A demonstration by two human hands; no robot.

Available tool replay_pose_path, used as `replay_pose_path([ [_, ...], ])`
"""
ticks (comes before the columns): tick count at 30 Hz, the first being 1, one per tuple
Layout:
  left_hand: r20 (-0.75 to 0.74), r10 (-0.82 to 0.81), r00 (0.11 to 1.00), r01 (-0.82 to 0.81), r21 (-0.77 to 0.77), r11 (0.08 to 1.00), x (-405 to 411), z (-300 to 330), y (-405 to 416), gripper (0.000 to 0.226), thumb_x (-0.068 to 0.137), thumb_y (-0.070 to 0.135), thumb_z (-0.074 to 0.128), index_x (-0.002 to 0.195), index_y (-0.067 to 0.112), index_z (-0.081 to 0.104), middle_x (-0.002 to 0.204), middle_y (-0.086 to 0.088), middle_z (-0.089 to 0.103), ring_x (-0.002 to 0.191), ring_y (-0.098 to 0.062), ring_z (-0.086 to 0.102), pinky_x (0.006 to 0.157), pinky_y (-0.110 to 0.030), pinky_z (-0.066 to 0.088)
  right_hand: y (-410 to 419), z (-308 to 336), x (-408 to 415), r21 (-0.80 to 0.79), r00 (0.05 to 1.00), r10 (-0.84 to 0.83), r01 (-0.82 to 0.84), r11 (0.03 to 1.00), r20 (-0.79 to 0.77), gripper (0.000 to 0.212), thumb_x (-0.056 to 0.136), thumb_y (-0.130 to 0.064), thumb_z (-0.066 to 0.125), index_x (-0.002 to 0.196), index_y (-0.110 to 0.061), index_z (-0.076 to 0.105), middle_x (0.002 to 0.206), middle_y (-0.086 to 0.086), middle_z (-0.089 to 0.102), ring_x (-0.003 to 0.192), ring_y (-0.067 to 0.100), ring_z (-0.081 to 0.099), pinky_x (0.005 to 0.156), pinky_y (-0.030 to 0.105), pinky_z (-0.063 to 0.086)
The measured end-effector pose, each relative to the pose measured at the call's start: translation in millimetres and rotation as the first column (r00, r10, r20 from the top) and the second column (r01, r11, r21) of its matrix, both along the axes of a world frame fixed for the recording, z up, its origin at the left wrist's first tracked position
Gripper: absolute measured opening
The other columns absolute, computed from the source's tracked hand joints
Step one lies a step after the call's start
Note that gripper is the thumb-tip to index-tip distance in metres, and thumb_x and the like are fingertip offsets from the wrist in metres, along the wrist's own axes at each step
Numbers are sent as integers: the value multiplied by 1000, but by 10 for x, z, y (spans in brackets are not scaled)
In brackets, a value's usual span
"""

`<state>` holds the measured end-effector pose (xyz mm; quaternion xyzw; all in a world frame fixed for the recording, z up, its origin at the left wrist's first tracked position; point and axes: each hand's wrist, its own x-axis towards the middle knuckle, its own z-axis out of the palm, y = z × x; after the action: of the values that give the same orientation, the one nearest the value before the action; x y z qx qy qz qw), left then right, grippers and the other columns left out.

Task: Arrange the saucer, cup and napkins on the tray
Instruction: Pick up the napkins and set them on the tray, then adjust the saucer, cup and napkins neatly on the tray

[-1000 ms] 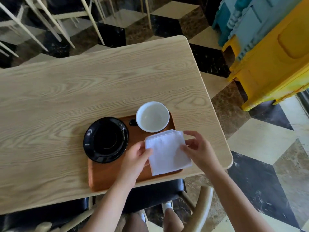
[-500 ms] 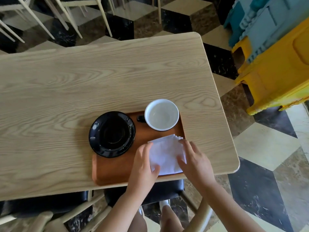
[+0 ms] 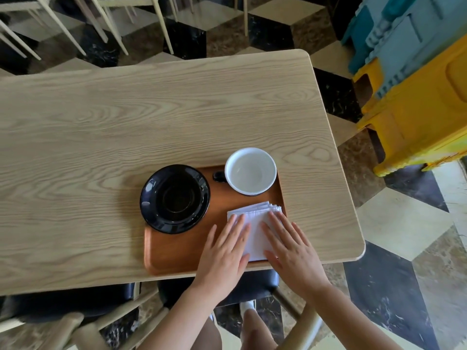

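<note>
Hands, left hand (image 3: 225, 251) and right hand (image 3: 290, 248), lie flat and open side by side on the white napkin stack (image 3: 255, 218) in the wooden tray (image 3: 177, 253)'s near right corner, the white cup (image 3: 250, 171) just beyond, the black saucer (image 3: 175, 198) to the left.

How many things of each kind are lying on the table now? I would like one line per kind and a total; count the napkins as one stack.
Tray: 1
Saucer: 1
Cup: 1
Napkin stack: 1, pressed flat by the left hand and right hand
Total: 4
</note>
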<state>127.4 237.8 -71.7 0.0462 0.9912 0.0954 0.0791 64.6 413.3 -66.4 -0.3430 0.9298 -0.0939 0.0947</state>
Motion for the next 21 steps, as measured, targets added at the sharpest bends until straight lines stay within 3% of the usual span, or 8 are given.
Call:
replay_pose_path([
  [2,17,0,1000,0,-4,1000,-1,7,-4,60,85,38,56,139,14,40,150,-6,33,139,-23,26,102,-51,40,-23,33,3,7,1000,-7,7,1000,-7,49,87,-32,40,130,-10,50,144,12,41,134,30,34,106,46,34],
  [6,-22,3,1000,-3,19,1000,-4,61,-39,62,84,36,60,138,14,40,150,-7,32,138,-22,28,103,-49,40,-145,96,-2,1,995,-68,68,998,-66,43,83,-29,56,122,-9,58,136,16,51,127,32,45,102,51,36],
  [8,-72,79,994,-74,70,995,39,109,-125,62,86,34,55,141,13,34,151,-7,30,140,-21,24,108,-49,32,-306,123,2,-31,995,-71,69,997,-71,50,78,-24,70,123,-8,57,136,18,50,127,33,44,101,52,35],
  [11,-120,243,963,-233,92,968,162,182,-379,58,91,35,40,144,17,25,154,-6,23,143,-17,16,114,-47,19,-621,171,-5,-77,998,3,-8,997,-69,54,76,-23,72,125,-9,55,139,15,48,129,31,43,100,53,40],
  [17,-24,374,927,-374,-11,927,461,183,-938,52,90,38,34,134,13,46,144,-14,42,132,-29,40,104,-57,34,-1153,164,-7,-64,975,206,-211,975,-78,54,74,-22,71,125,-9,56,135,10,54,127,26,46,98,50,43],
  [21,22,383,924,-382,-37,923,544,142,-1080,53,90,41,30,133,16,48,142,-11,47,134,-25,38,104,-55,32,-1227,94,-15,-79,969,225,-233,969,-100,51,73,-20,73,120,-7,59,130,12,59,124,26,50,97,48,44],
])
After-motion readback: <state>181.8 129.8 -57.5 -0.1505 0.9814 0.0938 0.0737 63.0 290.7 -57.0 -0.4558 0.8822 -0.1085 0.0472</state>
